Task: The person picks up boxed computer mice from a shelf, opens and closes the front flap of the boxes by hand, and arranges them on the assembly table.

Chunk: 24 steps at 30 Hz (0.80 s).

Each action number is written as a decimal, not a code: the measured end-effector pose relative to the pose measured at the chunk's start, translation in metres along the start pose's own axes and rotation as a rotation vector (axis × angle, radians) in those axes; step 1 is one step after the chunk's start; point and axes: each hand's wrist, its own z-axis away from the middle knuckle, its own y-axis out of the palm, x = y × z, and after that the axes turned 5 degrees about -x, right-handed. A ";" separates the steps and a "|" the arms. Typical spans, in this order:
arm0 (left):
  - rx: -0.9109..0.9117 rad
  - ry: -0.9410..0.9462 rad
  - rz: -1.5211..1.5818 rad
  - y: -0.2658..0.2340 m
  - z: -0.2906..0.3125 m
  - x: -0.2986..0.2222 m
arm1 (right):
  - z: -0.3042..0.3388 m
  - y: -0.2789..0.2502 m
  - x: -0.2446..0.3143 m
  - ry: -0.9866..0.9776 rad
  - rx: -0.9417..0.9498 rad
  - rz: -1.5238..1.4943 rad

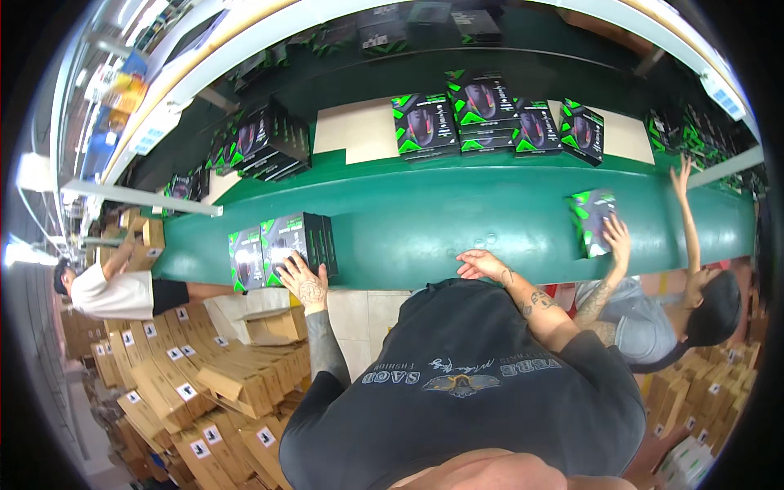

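My left hand [305, 282] lies against the near side of a stack of black-and-green mouse boxes [299, 231], its fingers spread over the cartons. Just left of that stack, a similar single box [246, 260] stands beside it, touching or nearly so. My right hand [482, 265] is above the near edge of the green table [408, 216], fingers loosely extended toward the left, with nothing visible in them. To the right, a co-worker's hand [616, 235] rests on another mouse box [594, 219].
Along the raised shelf stand several mouse boxes [482, 102] and, farther left, a row of them [269, 143]. Brown cartons [180, 384] are piled at floor level on the left. A second person [122, 286] works there; the co-worker [645, 322] is close on my right.
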 end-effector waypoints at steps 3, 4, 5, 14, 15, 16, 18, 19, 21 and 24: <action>-0.149 0.197 0.220 -0.013 -0.015 -0.041 | -0.002 -0.006 -0.008 0.000 -0.004 -0.030; -0.192 0.271 0.314 -0.016 -0.017 -0.057 | -0.002 -0.008 -0.011 -0.004 0.003 -0.022; -0.182 0.325 0.397 -0.020 -0.018 -0.075 | -0.002 -0.009 -0.011 -0.006 -0.009 -0.039; 0.616 0.556 0.808 0.029 0.029 -0.203 | 0.062 -0.034 0.058 -0.640 -0.469 0.582; 0.651 0.613 0.794 0.023 0.033 -0.219 | 0.066 -0.051 0.062 -0.743 -0.616 0.633; 0.721 0.682 0.829 0.014 0.035 -0.236 | 0.070 -0.068 0.064 -0.840 -0.932 0.918; 0.794 0.745 0.868 0.006 0.044 -0.259 | 0.072 -0.096 0.055 -0.423 -1.170 1.014; 0.912 0.757 0.902 0.003 0.048 -0.272 | 0.065 -0.109 0.044 -0.171 -1.182 0.990; 1.026 0.758 0.937 -0.001 0.059 -0.280 | 0.057 -0.104 0.031 -0.149 -1.020 0.893; 0.787 0.695 0.831 0.008 0.072 -0.278 | 0.053 -0.074 0.023 -0.190 -0.717 0.766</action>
